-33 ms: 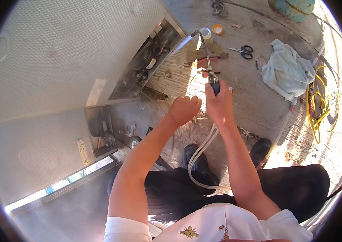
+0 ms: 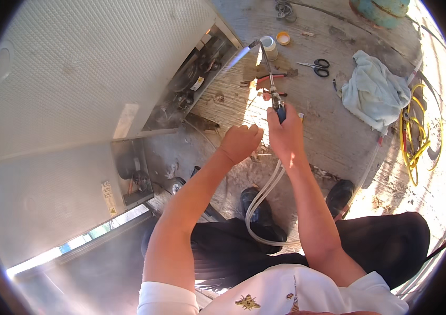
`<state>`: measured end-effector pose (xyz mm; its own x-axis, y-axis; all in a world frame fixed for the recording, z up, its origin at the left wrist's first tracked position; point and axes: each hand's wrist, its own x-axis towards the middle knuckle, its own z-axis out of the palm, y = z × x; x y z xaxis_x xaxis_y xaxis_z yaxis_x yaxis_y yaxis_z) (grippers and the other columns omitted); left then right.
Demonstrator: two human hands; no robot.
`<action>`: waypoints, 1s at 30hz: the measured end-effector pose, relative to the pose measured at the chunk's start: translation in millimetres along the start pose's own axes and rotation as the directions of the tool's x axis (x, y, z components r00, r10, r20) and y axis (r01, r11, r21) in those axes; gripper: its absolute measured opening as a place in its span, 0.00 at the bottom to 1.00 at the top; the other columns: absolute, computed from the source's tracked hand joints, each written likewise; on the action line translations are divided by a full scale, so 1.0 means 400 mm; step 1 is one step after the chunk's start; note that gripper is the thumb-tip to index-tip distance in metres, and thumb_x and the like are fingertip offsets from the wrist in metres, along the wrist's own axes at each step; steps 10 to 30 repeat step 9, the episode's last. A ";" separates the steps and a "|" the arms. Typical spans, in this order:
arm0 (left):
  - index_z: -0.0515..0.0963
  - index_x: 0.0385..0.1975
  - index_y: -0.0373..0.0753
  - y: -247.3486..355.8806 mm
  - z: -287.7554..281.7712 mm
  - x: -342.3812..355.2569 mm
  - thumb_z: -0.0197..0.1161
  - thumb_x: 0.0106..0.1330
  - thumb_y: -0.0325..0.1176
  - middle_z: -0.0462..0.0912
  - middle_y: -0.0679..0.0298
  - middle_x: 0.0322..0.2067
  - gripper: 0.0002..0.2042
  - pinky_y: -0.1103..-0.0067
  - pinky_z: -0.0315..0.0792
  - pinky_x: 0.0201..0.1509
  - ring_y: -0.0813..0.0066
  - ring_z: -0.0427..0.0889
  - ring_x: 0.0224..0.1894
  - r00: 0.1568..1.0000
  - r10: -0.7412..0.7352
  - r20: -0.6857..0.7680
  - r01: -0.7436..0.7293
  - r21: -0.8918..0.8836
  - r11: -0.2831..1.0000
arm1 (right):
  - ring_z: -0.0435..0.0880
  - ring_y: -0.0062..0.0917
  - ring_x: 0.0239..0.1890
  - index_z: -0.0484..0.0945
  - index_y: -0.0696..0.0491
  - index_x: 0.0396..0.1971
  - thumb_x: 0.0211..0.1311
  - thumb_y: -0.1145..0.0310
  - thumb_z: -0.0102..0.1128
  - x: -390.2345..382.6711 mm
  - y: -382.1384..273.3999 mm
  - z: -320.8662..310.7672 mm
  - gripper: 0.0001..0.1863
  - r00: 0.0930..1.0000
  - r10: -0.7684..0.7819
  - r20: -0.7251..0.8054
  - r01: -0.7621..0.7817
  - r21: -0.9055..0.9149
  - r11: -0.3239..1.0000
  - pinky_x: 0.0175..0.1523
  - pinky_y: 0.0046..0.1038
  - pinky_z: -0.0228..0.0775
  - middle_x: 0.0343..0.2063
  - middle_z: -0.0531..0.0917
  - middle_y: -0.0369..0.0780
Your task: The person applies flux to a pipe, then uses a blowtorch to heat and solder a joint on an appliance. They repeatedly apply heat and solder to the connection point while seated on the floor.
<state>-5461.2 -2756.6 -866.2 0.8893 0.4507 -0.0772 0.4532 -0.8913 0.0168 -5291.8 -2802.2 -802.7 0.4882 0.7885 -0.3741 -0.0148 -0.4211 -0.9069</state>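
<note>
My right hand (image 2: 287, 137) is wrapped round the handle of a gas torch (image 2: 272, 79), whose thin metal neck rises away from me and bends over to the left. From its tip a blue-violet flame (image 2: 237, 59) points down-left towards the open compartment (image 2: 194, 73) of a large pale metal appliance. A dark rounded compressor (image 2: 183, 77) and pipes show inside that compartment. Two clear hoses (image 2: 265, 190) trail from below the torch towards my lap. My left hand (image 2: 241, 143) is closed beside the right one, apart from it; whatever its fingers may hold is hidden.
An opened white jar (image 2: 269, 48) and its orange lid (image 2: 283, 38) stand by the torch tip. Red-handled pliers (image 2: 265, 79), black-handled scissors (image 2: 317, 67), a pale cloth (image 2: 375, 92) and yellow hose (image 2: 417, 142) lie rightward. A second appliance (image 2: 60, 184) stands at left.
</note>
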 end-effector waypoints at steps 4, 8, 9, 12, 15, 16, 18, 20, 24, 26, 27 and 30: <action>0.78 0.40 0.42 -0.002 -0.008 0.009 0.63 0.59 0.33 0.79 0.64 0.32 0.09 0.70 0.79 0.30 0.65 0.86 0.32 0.976 -0.092 0.199 0.089 0.027 0.996 | 0.81 0.44 0.29 0.77 0.62 0.42 0.67 0.63 0.60 -0.007 -0.030 0.013 0.16 0.999 0.038 0.016 -0.038 0.018 0.999 0.40 0.40 0.73 0.28 0.83 0.52; 0.78 0.46 0.41 0.017 -0.059 -0.017 0.62 0.61 0.32 0.81 0.60 0.37 0.13 0.66 0.82 0.37 0.59 0.87 0.37 0.913 -0.112 0.393 0.115 0.016 0.993 | 0.84 0.41 0.28 0.77 0.61 0.44 0.66 0.61 0.64 0.007 -0.070 -0.006 0.18 0.996 0.081 0.031 -0.086 0.187 0.979 0.37 0.41 0.73 0.28 0.85 0.51; 0.78 0.46 0.41 -0.019 -0.077 -0.003 0.62 0.61 0.32 0.81 0.60 0.37 0.13 0.66 0.82 0.37 0.59 0.87 0.37 0.911 -0.105 0.398 0.096 0.043 0.994 | 0.85 0.40 0.28 0.77 0.60 0.45 0.65 0.60 0.65 0.015 -0.094 -0.016 0.18 0.992 0.113 0.053 -0.123 0.261 0.957 0.37 0.40 0.74 0.28 0.86 0.51; 0.78 0.46 0.41 -0.019 -0.077 -0.003 0.62 0.61 0.32 0.81 0.60 0.37 0.13 0.66 0.82 0.37 0.59 0.87 0.37 0.911 -0.105 0.398 0.096 0.043 0.994 | 0.85 0.40 0.28 0.77 0.60 0.45 0.65 0.60 0.65 0.015 -0.094 -0.016 0.18 0.992 0.113 0.053 -0.123 0.261 0.957 0.37 0.40 0.74 0.28 0.86 0.51; 0.78 0.46 0.41 -0.019 -0.077 -0.003 0.62 0.61 0.32 0.81 0.60 0.37 0.13 0.66 0.82 0.37 0.59 0.87 0.37 0.911 -0.105 0.398 0.096 0.043 0.994 | 0.85 0.40 0.28 0.77 0.60 0.45 0.65 0.60 0.65 0.015 -0.094 -0.016 0.18 0.992 0.113 0.053 -0.123 0.261 0.957 0.37 0.40 0.74 0.28 0.86 0.51; 0.78 0.46 0.41 -0.019 -0.077 -0.003 0.62 0.61 0.32 0.81 0.60 0.37 0.13 0.66 0.82 0.37 0.59 0.87 0.37 0.911 -0.105 0.398 0.096 0.043 0.994 | 0.85 0.40 0.28 0.77 0.60 0.45 0.65 0.60 0.65 0.015 -0.094 -0.016 0.18 0.992 0.113 0.053 -0.123 0.261 0.957 0.37 0.40 0.74 0.28 0.86 0.51; 0.78 0.46 0.41 -0.019 -0.077 -0.003 0.62 0.61 0.32 0.81 0.60 0.37 0.13 0.66 0.82 0.37 0.59 0.87 0.37 0.911 -0.105 0.398 0.096 0.043 0.994 | 0.85 0.40 0.28 0.77 0.60 0.45 0.65 0.60 0.65 0.015 -0.094 -0.016 0.18 0.992 0.113 0.053 -0.123 0.261 0.957 0.37 0.40 0.74 0.28 0.86 0.51; 0.78 0.46 0.41 -0.019 -0.077 -0.003 0.62 0.61 0.32 0.81 0.60 0.37 0.13 0.66 0.82 0.37 0.59 0.87 0.37 0.911 -0.105 0.398 0.096 0.043 0.994 | 0.85 0.40 0.28 0.77 0.60 0.45 0.65 0.60 0.65 0.015 -0.094 -0.016 0.18 0.992 0.113 0.053 -0.123 0.261 0.957 0.37 0.40 0.74 0.28 0.86 0.51; 0.78 0.46 0.41 -0.019 -0.077 -0.003 0.62 0.61 0.32 0.81 0.60 0.37 0.13 0.66 0.82 0.37 0.59 0.87 0.37 0.911 -0.105 0.398 0.096 0.043 0.994 | 0.85 0.40 0.28 0.77 0.60 0.45 0.65 0.60 0.65 0.015 -0.094 -0.016 0.18 0.992 0.113 0.053 -0.123 0.261 0.957 0.37 0.40 0.74 0.28 0.86 0.51; 0.78 0.46 0.41 -0.019 -0.077 -0.003 0.62 0.61 0.32 0.81 0.60 0.37 0.13 0.66 0.82 0.37 0.59 0.87 0.37 0.911 -0.105 0.398 0.096 0.043 0.994 | 0.85 0.40 0.28 0.77 0.60 0.45 0.65 0.60 0.65 0.015 -0.094 -0.016 0.18 0.992 0.113 0.053 -0.123 0.261 0.957 0.37 0.40 0.74 0.28 0.86 0.51; 0.78 0.46 0.41 -0.019 -0.077 -0.003 0.62 0.61 0.32 0.81 0.60 0.37 0.13 0.66 0.82 0.37 0.59 0.87 0.37 0.911 -0.105 0.398 0.096 0.043 0.994 | 0.85 0.40 0.28 0.77 0.60 0.45 0.65 0.60 0.65 0.015 -0.094 -0.016 0.18 0.992 0.113 0.053 -0.123 0.261 0.957 0.37 0.40 0.74 0.28 0.86 0.51; 0.78 0.46 0.41 -0.019 -0.077 -0.003 0.62 0.61 0.32 0.81 0.60 0.37 0.13 0.66 0.82 0.37 0.59 0.87 0.37 0.911 -0.105 0.398 0.096 0.043 0.994 | 0.85 0.40 0.28 0.77 0.60 0.45 0.65 0.60 0.65 0.015 -0.094 -0.016 0.18 0.992 0.113 0.053 -0.123 0.261 0.957 0.37 0.40 0.74 0.28 0.86 0.51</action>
